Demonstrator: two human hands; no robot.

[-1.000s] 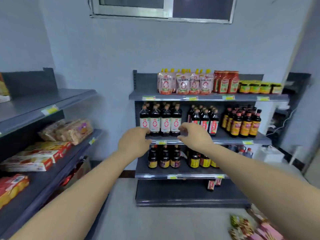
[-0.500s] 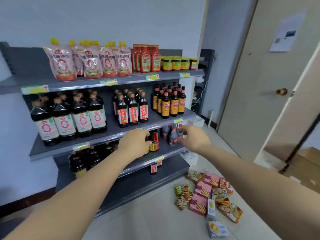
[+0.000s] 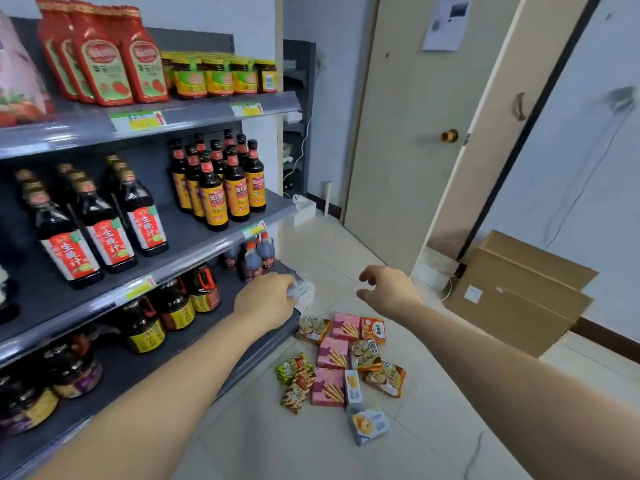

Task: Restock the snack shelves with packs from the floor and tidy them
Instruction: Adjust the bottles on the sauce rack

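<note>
Several snack packs lie in a loose heap on the pale floor tiles: pink stick-biscuit boxes (image 3: 333,353), green and orange bags (image 3: 295,371), and a light blue box (image 3: 369,423) nearest me. My left hand (image 3: 266,299) hovers in front of the lower shelf's right end, fingers curled loosely, nothing visibly in it. To its right, my right hand (image 3: 389,289) is held above the floor beyond the heap, fingers spread and empty. Both hands are above the packs and apart from them.
A grey shelf unit (image 3: 194,119) on the left holds red sauce pouches, yellow jars and dark bottles on every level. A beige door (image 3: 412,140) stands ahead. Flat cardboard boxes (image 3: 519,289) lean against the right wall. A small white box (image 3: 304,206) sits by the shelf's end.
My view has swung right and down, from the bottle shelves to the floor heap and door. Both hands have stayed out in front, lower, and the right one has opened wider.
</note>
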